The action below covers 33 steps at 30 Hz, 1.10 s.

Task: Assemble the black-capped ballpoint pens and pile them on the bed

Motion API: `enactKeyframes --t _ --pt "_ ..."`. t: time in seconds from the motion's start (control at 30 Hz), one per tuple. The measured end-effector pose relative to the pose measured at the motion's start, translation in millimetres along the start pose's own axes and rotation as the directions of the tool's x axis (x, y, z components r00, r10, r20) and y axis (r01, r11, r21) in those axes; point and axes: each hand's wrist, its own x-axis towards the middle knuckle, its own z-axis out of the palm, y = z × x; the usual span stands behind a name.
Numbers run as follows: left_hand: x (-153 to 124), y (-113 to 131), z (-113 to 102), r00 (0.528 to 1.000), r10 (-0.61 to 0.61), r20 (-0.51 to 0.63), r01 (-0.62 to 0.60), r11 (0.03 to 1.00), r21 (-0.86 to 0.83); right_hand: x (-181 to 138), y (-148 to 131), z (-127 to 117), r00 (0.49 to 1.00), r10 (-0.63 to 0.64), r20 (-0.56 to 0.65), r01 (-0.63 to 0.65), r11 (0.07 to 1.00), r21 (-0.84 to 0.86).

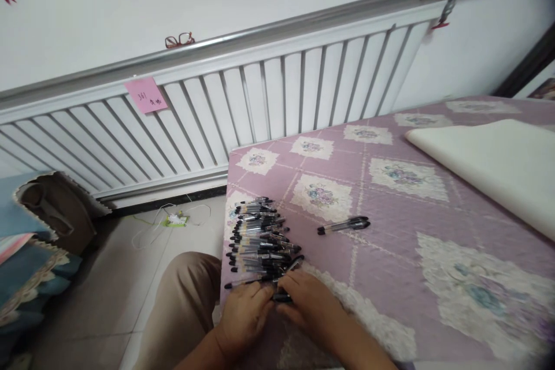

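A pile of several black-capped clear pens (pixel 260 240) lies near the left edge of a purple flowered bedspread (pixel 390 225). My left hand (pixel 245 315) and my right hand (pixel 306 300) meet at the near end of the pile, fingers curled together around one black pen (pixel 281 297) held between them. A small separate group of pens (pixel 344 225) lies apart to the right of the pile.
A folded white sheet (pixel 489 162) lies at the right of the bed. A white radiator (pixel 260 104) with a pink note (pixel 146 95) runs along the wall; red glasses (pixel 179 40) rest on top. My knee (pixel 182 300), tiled floor and a blue-covered chair (pixel 30 231) are at left.
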Motion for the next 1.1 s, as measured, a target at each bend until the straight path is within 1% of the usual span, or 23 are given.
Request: enactKeyframes --t 0.07,0.17,0.3,0.4,0.47,0.57,0.63,0.7,0.77,0.83,0.9,0.93,1.0,1.03,1.1 --pt "0 -1 2 1.0 0.027 -0.013 -0.027 1.0 0.012 -1 -1 -3 0.995 0.066 0.075 -0.072 0.994 0.077" --pt "0 0 3 0.997 0.064 -0.038 -0.063 0.998 0.028 -1 -2 -5 0.976 0.128 0.173 -0.142 0.987 0.069" --pt "1 2 2 0.997 0.069 -0.025 -0.067 0.995 0.07 1 1 -2 0.972 0.109 0.208 -0.115 0.993 0.019" --pt "2 4 -1 0.999 0.044 0.012 -0.044 0.996 0.078 1 6 5 0.987 0.044 0.157 -0.042 0.999 -0.02" --pt "3 5 -4 0.999 0.031 0.039 -0.033 0.998 0.053 2 10 10 0.995 -0.042 0.095 0.048 0.997 -0.067" --pt "4 5 -7 0.999 0.021 0.049 -0.021 1.0 0.001 3 12 16 0.986 -0.164 0.012 0.164 0.973 -0.163" --pt "5 4 -8 0.999 0.012 0.046 -0.011 1.0 -0.03 5 11 18 0.976 -0.217 -0.034 0.204 0.954 -0.218" --pt "5 3 -8 0.999 -0.006 0.048 0.009 0.999 -0.048 5 10 17 0.97 -0.235 -0.061 0.215 0.949 -0.231" --pt "5 2 -7 0.999 -0.023 0.041 0.024 0.999 -0.042 4 8 15 0.982 -0.179 -0.059 0.165 0.968 -0.188" --pt "4 2 -4 1.0 -0.011 0.014 0.011 1.0 -0.016 3 5 11 0.998 -0.049 -0.026 0.047 0.995 -0.091" --pt "4 2 -2 0.999 0.042 -0.028 -0.042 0.999 0.006 1 2 5 0.996 0.082 0.043 -0.083 0.996 0.017" --pt "4 2 -2 0.996 0.074 -0.049 -0.073 0.997 0.01 0 0 2 0.988 0.127 0.09 -0.132 0.99 0.052" --pt "4 3 -1 0.989 0.121 -0.081 -0.12 0.993 0.008 0 -2 -3 0.971 0.153 0.186 -0.168 0.984 0.067" --pt "3 3 -1 0.987 0.135 -0.091 -0.135 0.991 0.005 0 -3 -5 0.965 0.136 0.223 -0.153 0.986 0.061" --pt "2 4 0 0.984 0.148 -0.097 -0.147 0.989 0.014 0 -3 -7 0.961 0.094 0.26 -0.108 0.993 0.04"
